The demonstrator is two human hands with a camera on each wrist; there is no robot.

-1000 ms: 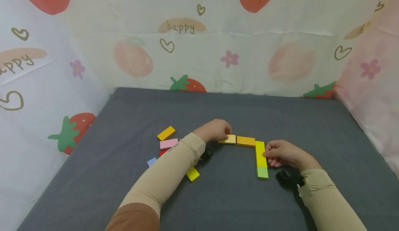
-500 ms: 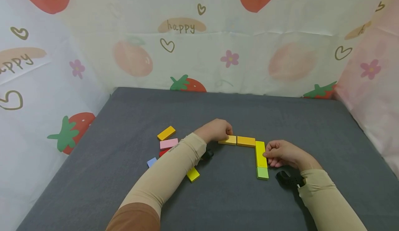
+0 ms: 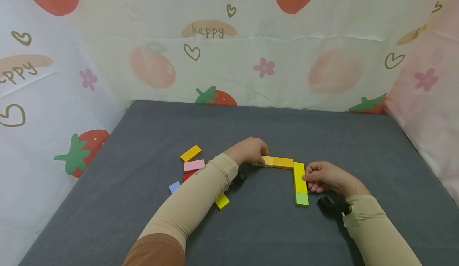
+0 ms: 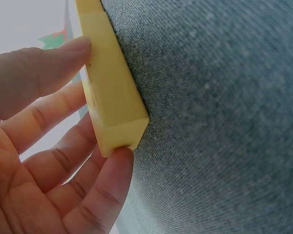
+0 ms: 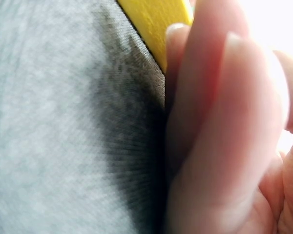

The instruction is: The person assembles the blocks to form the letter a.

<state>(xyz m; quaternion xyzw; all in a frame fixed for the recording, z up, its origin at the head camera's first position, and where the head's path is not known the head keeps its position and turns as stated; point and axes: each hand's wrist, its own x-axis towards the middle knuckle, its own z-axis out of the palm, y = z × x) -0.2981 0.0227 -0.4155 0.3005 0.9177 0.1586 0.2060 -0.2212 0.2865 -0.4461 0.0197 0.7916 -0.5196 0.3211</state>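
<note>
In the head view my left hand [image 3: 248, 150] holds a pale yellow block [image 3: 264, 161] by its left end, lying against the end of an orange block [image 3: 283, 162]. The left wrist view has the thumb on the side of the pale block [image 4: 112, 83], a fingertip pressed at its near end and other fingers behind it. My right hand [image 3: 330, 177] rests beside a bright yellow block [image 3: 300, 177], fingers loosely bent and fingertips right at its right edge. In the right wrist view that yellow block [image 5: 154, 27] is partly hidden by the fingers. A green block [image 3: 301, 199] adjoins its near end.
Left of my left forearm lie an orange block [image 3: 191, 153], a pink block [image 3: 194, 166], a red block [image 3: 188, 175] and a blue block [image 3: 174, 186]. Another yellow block [image 3: 222, 201] pokes out beside the sleeve. Patterned cloth walls [image 3: 222, 70] enclose the grey table [image 3: 251, 234].
My left hand has slid the pale yellow block slightly right, and the narrow gap to the orange block has gone. The right hand stays where it was.
</note>
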